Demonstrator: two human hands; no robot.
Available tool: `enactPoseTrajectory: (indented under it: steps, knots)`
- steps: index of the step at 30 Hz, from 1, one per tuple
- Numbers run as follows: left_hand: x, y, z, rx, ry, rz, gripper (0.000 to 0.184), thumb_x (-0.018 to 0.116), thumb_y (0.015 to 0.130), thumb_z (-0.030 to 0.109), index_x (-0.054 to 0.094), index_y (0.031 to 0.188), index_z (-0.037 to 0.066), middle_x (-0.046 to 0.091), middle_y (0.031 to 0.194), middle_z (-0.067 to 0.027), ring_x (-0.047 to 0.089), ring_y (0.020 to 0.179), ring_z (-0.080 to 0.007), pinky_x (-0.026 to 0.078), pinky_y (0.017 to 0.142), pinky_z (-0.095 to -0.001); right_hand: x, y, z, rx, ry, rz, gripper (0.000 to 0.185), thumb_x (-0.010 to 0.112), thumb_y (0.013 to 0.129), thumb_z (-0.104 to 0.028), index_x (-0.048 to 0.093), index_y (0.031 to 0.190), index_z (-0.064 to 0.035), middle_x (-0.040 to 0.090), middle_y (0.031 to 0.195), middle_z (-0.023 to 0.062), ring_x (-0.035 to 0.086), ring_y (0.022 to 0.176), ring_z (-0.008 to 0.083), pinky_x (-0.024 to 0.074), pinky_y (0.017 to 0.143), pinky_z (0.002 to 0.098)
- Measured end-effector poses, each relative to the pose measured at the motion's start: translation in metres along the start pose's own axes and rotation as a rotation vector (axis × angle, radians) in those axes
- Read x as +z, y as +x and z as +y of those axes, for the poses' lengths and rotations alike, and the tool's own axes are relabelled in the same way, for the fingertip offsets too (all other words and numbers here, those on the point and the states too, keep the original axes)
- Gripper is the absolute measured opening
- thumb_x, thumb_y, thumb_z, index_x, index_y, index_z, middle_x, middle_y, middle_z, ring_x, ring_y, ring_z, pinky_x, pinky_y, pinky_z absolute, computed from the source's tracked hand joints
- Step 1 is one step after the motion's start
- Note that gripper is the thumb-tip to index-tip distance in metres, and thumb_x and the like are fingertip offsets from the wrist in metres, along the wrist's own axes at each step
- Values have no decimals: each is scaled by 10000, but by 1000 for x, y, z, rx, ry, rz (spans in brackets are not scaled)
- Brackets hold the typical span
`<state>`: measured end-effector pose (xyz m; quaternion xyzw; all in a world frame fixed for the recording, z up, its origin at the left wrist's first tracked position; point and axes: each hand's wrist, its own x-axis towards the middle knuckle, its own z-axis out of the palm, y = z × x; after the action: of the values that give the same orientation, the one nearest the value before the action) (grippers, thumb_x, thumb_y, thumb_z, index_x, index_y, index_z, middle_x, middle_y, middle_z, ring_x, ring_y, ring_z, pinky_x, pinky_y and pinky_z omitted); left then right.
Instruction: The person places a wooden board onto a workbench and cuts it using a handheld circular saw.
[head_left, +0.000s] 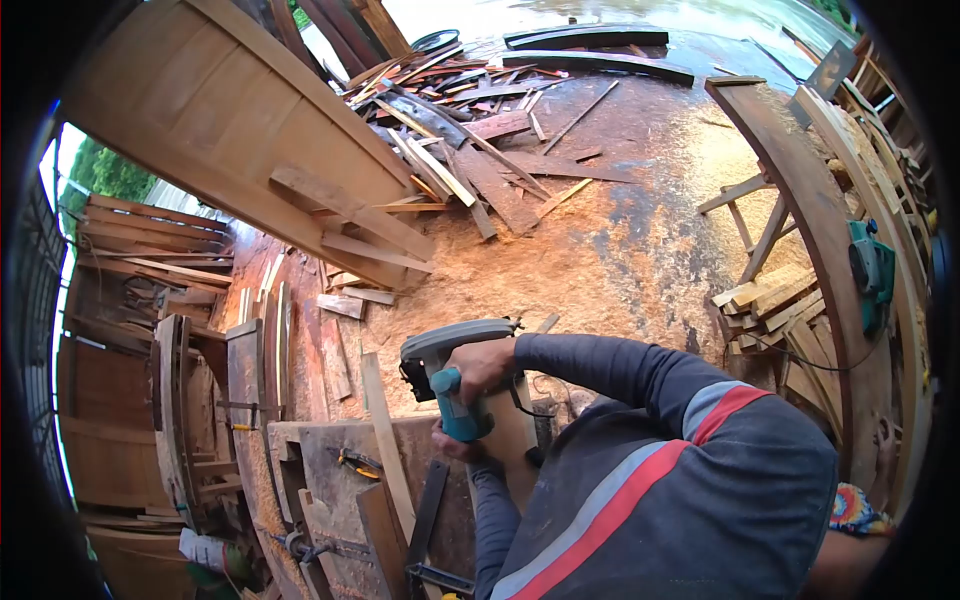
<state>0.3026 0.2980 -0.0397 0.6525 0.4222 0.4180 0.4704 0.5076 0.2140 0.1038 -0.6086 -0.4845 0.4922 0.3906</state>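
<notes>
A teal circular saw (pixel 463 418) with a grey curved blade guard (pixel 455 333) is held over the workbench edge. My right hand (pixel 484 366) is closed around its upper handle. Lower down, my left hand (pixel 456 443) grips the teal motor housing from beneath; part of its fingers is hidden behind the saw. The blade cannot be made out. Beside the left hand, a pale wood strip (pixel 385 440) lies across the workbench (pixel 310 465). Pliers with orange handles (pixel 360 463) rest on the bench top, left of a black flat bar (pixel 428 510).
A large wooden panel (pixel 230 130) leans at upper left. Scrap wood (pixel 500 130) is piled on the sawdust-covered floor (pixel 650 260). At right, a teal power tool (pixel 872 275) sits on a long board (pixel 815 200); another person's hand (pixel 885 440) is near that board's lower end.
</notes>
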Motion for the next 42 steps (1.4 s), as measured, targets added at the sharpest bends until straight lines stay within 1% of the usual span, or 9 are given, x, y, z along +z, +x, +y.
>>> enactPoseTrajectory:
  steps: [3,7,9,14,17,21,25,30,42]
  knots:
    - [-2,1,-2,61,253,14,521,455,935,459,619,1089,-11,656,992,-198,633,919,-332,505,835,-454,-1,-1,-2,-57,-62,21,335,724,678,-208,694,944,-6,697,838,104,634,775,204,509,741,374]
    - [-3,-1,7,-13,126,25,533,622,840,459,614,1096,-9,664,996,-202,646,923,-341,505,821,-456,0,4,8,-58,-35,9,362,724,686,-220,690,977,-6,706,868,132,655,802,241,510,756,386]
    - [-2,-6,20,35,293,10,496,689,819,389,607,1106,-8,671,976,-201,653,889,-350,508,796,-456,4,5,13,-159,-65,65,285,715,689,-234,713,880,-23,689,761,104,642,690,212,509,628,371]
    - [-31,-34,-7,171,290,59,367,591,956,304,579,1126,-21,569,1165,-241,536,1129,-378,439,952,-464,0,11,16,-311,-308,128,283,685,720,-208,686,961,-59,708,898,176,688,837,319,545,782,431]
    - [-53,-63,1,392,585,134,359,588,934,271,577,1150,-16,571,1139,-230,548,1091,-389,432,972,-464,-3,4,-2,-319,-192,25,379,650,768,-96,664,1143,-49,724,1025,123,689,957,244,545,891,374]
    - [-83,-84,11,173,605,235,314,619,875,197,585,1131,18,587,1127,-202,558,1080,-382,445,949,-473,-19,6,-24,-173,-287,-82,404,675,751,-67,670,1153,-28,717,1092,125,675,987,222,520,944,342]
    - [-86,-86,22,61,592,298,256,625,822,86,599,1072,39,612,1084,-158,580,1034,-367,456,903,-467,-54,17,-32,-207,-443,-181,363,649,742,-64,684,1097,5,714,994,156,683,898,224,534,832,350]
    - [-84,-80,18,115,696,274,171,613,807,75,599,976,53,607,949,-116,577,934,-323,440,845,-446,-77,32,-76,-178,-657,-331,293,641,734,-61,691,1019,-12,693,849,194,694,784,359,542,709,395]
    - [-71,-72,2,57,852,174,249,631,742,179,556,955,73,530,952,-118,519,961,-308,374,867,-496,-117,126,-185,-32,-1778,-756,257,715,711,-234,680,925,-96,686,768,217,688,747,416,557,698,520]
